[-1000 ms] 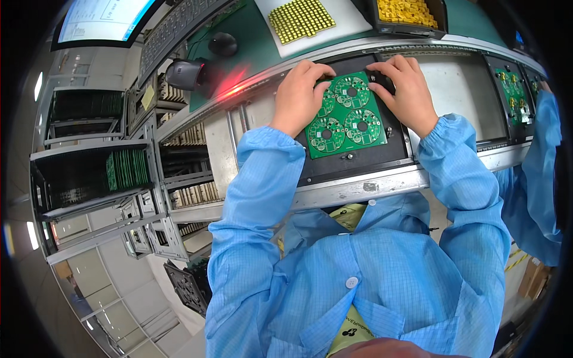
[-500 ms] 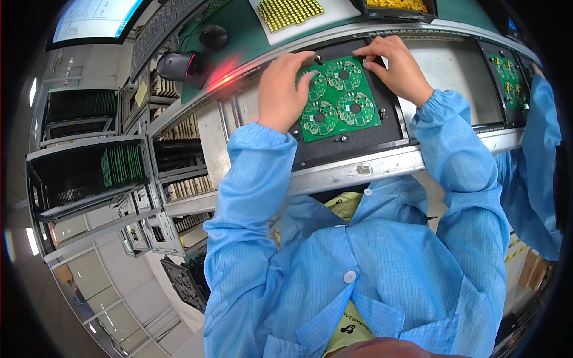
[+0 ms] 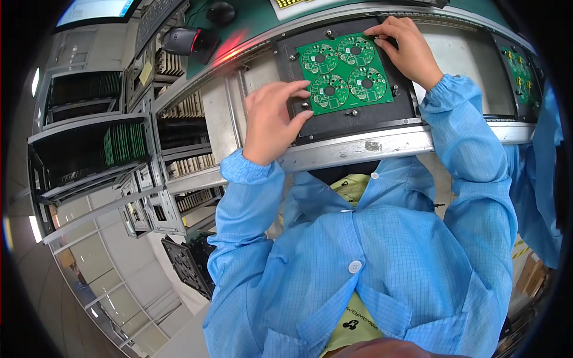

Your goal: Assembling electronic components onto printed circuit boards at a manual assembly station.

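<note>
A square green circuit board panel point(image 3: 345, 75) with several round board sections lies flat in a black carrier point(image 3: 325, 129) that has small metal clamp knobs around the panel. My left hand point(image 3: 271, 119) is at the panel's near-left corner, thumb and fingers spread on either side of a knob point(image 3: 305, 105). Its fingertips reach the panel's left edge; whether they touch it I cannot tell. At the far-right corner, my right hand point(image 3: 412, 52) has thumb and index finger closed around another knob, mostly hidden by the fingers. More knobs stand at the far edge and near edge.
The carrier sits on a conveyor with a metal front rail point(image 3: 370, 145). Another carrier with green boards point(image 3: 518, 74) is at the right, beside another person's blue sleeve point(image 3: 540, 173). A scanner point(image 3: 179, 42) glowing red and a mouse point(image 3: 221, 13) lie behind. Board racks point(image 3: 89, 122) stand left.
My left hand has moved from the panel's far-left corner to its near-left corner. My right hand stays at the far-right corner. The whole view has shifted slightly.
</note>
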Demonstrator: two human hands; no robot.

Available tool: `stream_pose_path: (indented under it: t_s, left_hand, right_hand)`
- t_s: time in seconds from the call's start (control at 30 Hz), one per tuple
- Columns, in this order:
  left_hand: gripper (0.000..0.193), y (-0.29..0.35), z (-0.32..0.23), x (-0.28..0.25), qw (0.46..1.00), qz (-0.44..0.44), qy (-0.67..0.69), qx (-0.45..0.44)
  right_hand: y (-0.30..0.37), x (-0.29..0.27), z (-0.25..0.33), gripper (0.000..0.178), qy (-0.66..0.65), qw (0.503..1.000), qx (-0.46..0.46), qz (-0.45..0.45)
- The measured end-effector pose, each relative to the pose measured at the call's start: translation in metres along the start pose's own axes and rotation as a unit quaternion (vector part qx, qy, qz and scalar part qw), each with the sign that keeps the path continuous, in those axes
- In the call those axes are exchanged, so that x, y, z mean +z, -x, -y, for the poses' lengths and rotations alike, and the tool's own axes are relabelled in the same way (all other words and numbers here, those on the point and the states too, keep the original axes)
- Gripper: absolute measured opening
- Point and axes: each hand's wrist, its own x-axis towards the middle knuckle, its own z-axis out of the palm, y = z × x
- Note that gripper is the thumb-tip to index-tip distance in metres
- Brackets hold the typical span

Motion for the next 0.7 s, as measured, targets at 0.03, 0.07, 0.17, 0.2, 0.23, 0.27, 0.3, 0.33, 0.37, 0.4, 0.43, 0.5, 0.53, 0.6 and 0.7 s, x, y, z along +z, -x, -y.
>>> stream_pose_path:
  t_s: [0.03, 0.07, 0.17, 0.2, 0.23, 0.27, 0.3, 0.33, 0.37, 0.4, 0.43, 0.5, 0.53, 0.6, 0.7]
  left_hand:
    - [0.042, 0.0, -0.001, 0.0, 1.0, -0.001, -0.001, 0.0]
    - [0.042, -0.001, -0.002, 0.001, 0.999, 0.021, -0.024, 0.012]
    - [0.04, -0.004, 0.0, 0.007, 0.995, 0.04, -0.075, 0.044]
    - [0.039, -0.005, 0.001, 0.009, 0.992, 0.035, -0.104, 0.066]
    - [0.039, -0.006, 0.001, 0.009, 0.992, 0.035, -0.104, 0.067]
    - [0.038, -0.007, 0.002, 0.008, 0.992, 0.041, -0.099, 0.06]
    - [0.036, -0.008, 0.002, 0.008, 0.993, 0.048, -0.095, 0.054]
    - [0.036, -0.011, -0.002, 0.008, 0.993, 0.049, -0.093, 0.057]
    - [0.036, -0.016, -0.01, 0.009, 0.994, 0.054, -0.067, 0.07]
    - [0.036, -0.019, -0.016, 0.012, 0.994, 0.059, -0.04, 0.082]
    - [0.03, -0.02, -0.021, 0.022, 0.992, 0.033, -0.031, 0.118]
    - [0.024, -0.029, -0.021, 0.034, 0.987, 0.055, -0.031, 0.15]
    - [0.02, -0.033, -0.02, 0.037, 0.98, 0.08, -0.032, 0.18]
    - [0.017, -0.039, -0.022, 0.034, 0.975, 0.086, -0.057, 0.198]
    - [0.015, -0.045, -0.02, 0.035, 0.968, 0.093, -0.088, 0.215]
  right_hand:
    - [0.001, -0.001, 0.002, 0.025, 0.003, 1.0, 0.004, -0.006]
    - [0.001, -0.002, 0.002, 0.025, 0.002, 1.0, 0.003, -0.007]
    - [0.002, -0.001, 0.001, 0.025, 0.001, 1.0, 0.014, -0.001]
    - [0.002, 0.0, 0.0, 0.026, 0.004, 1.0, 0.002, -0.008]
    - [0.002, 0.0, -0.002, 0.026, 0.008, 1.0, -0.009, -0.016]
    - [0.001, 0.0, -0.001, 0.026, 0.008, 1.0, -0.008, -0.017]
    - [0.001, 0.0, 0.0, 0.026, 0.003, 1.0, -0.005, -0.015]
    - [0.002, 0.0, -0.001, 0.026, -0.001, 1.0, 0.0, -0.013]
    - [0.002, -0.001, -0.002, 0.026, 0.001, 1.0, 0.002, -0.015]
    - [0.003, -0.002, -0.003, 0.026, 0.001, 1.0, 0.005, -0.014]
    - [0.003, -0.003, -0.003, 0.027, 0.0, 1.0, 0.004, -0.012]
    - [0.004, -0.007, -0.001, 0.025, -0.004, 1.0, 0.0, -0.029]
    - [0.006, -0.008, 0.001, 0.023, -0.012, 0.999, -0.002, -0.045]
    - [0.017, -0.016, 0.007, 0.021, -0.088, 0.995, 0.047, -0.014]
    - [0.037, -0.036, 0.008, 0.023, -0.257, 0.958, 0.046, 0.115]
